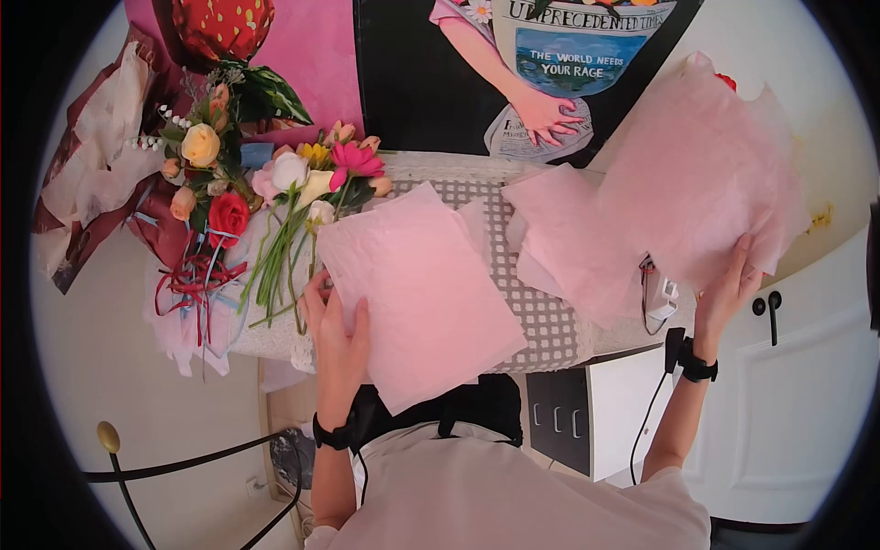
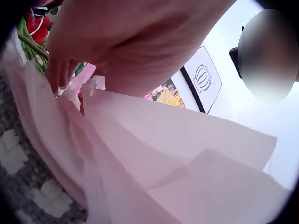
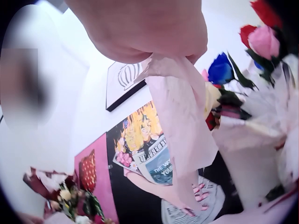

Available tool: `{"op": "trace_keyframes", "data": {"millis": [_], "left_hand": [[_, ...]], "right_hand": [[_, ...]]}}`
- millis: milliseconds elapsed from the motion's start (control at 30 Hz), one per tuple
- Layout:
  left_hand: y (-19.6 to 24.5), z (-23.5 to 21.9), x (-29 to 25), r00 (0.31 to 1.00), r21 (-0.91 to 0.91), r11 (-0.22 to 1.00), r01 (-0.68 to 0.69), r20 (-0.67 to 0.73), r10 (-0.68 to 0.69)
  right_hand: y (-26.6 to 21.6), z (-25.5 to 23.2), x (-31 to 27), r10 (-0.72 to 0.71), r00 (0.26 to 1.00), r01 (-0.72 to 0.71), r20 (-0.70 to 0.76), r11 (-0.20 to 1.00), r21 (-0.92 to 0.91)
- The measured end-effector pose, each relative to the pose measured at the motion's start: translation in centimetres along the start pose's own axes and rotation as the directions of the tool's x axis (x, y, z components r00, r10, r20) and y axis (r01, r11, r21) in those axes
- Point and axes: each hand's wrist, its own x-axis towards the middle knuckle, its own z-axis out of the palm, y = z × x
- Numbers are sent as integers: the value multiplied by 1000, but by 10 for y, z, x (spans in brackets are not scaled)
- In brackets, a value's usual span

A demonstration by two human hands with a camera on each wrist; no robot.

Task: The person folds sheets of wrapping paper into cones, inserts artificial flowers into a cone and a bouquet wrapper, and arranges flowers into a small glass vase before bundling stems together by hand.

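Note:
My left hand (image 1: 336,330) pinches the left edge of some square pink tissue paper (image 1: 422,293) over the front of the table. In the left wrist view, folds of this paper (image 2: 140,126) hang below the fingers. Off to the right, my right hand (image 1: 729,289) grips a large, rumpled pink sheet (image 1: 697,174) by its lower edge. The right wrist view shows a sheet (image 3: 180,116) hanging from that hand. More pink sheets (image 1: 555,215) lie between the two hands, partly over the checked cloth (image 1: 541,321).
Loose flowers with long green stems (image 1: 284,266) lie left of the paper. Beyond them is a bouquet (image 1: 202,147) with red ribbons. Paintings (image 1: 403,82) lean along the back. A white plug block (image 1: 662,298) with a cord sits near the right hand; wrapped flowers (image 3: 261,42) stand behind it.

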Motion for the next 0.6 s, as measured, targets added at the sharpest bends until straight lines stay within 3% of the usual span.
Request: {"op": "trace_keyframes", "data": {"millis": [33,100,133,167,233,367,433,467,533,600], "left_hand": [[2,-1,1,1000,141,990,-27,-5,28],[1,0,1,1000,179,984,-26,16,23],[0,0,1,999,218,976,-21,33,14],[-1,2,0,999,221,975,-22,33,15],[-1,4,0,996,305,948,-87,-9,94],[40,2,15,988,307,945,-113,-69,141],[62,1,36,943,174,927,-331,81,322],[68,6,47,943,178,926,-332,79,323],[79,24,74,803,15,865,-502,379,460],[78,71,105,768,-201,912,-358,492,410]], "right_hand": [[2,-4,1,-1,1000,1,-4,1000,-1],[8,-11,2,-330,940,339,87,873,-350],[6,-11,-3,-386,912,409,139,828,-384],[4,-8,-9,-385,913,407,137,829,-384],[1,-5,-20,-308,902,429,304,730,-533],[9,1,-21,-304,877,463,373,742,-484],[9,3,-17,-243,899,396,365,806,-441],[10,5,-15,-252,905,386,342,824,-415],[8,3,-13,-264,910,380,319,839,-390],[4,-4,-16,-29,961,146,276,898,-414]]}}
